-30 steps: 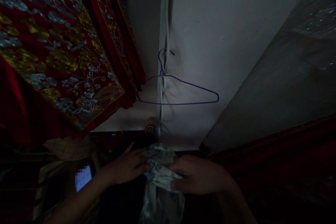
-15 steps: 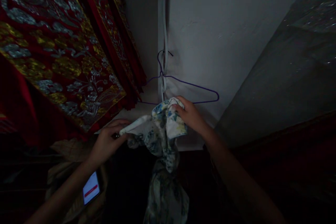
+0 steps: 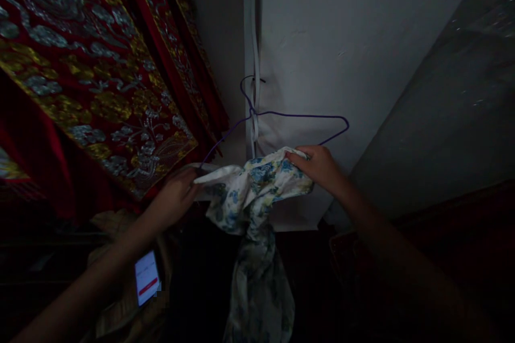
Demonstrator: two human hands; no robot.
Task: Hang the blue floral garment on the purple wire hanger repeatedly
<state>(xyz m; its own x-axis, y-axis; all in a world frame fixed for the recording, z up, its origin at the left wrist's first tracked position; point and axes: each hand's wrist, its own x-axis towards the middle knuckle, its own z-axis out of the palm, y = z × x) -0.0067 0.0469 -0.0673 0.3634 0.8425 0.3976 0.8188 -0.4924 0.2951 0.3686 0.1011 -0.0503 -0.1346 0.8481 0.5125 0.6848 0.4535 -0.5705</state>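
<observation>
A white garment [image 3: 261, 182] with a blue and yellow floral print is stretched between my hands; its lower part hangs twisted below. My left hand [image 3: 179, 193] is closed on the garment's left edge, by the lower left end of a purple hanger [image 3: 301, 114]. With thumb and fingers, my right hand [image 3: 319, 166] pinches the upper right edge, just under the hanger's right arm. The hanger hangs tilted from a nail on the wall, its left side lower. Part of its bottom bar is hidden behind the cloth, so I cannot tell whether the garment is around it.
Red cloths [image 3: 132, 91] with gold and silver sequin embroidery hang on the left. A white cable [image 3: 255, 37] runs down the wall [image 3: 341, 37] behind the hanger. At lower left a lit phone [image 3: 147, 277] lies on a brownish surface. Shiny plastic-like sheeting [image 3: 450, 86] covers the right side.
Both hands have moved apart, spreading the garment wider. My right hand went right and slightly up. The hanger has tilted, its right end rising and its left end dropping toward my left hand.
</observation>
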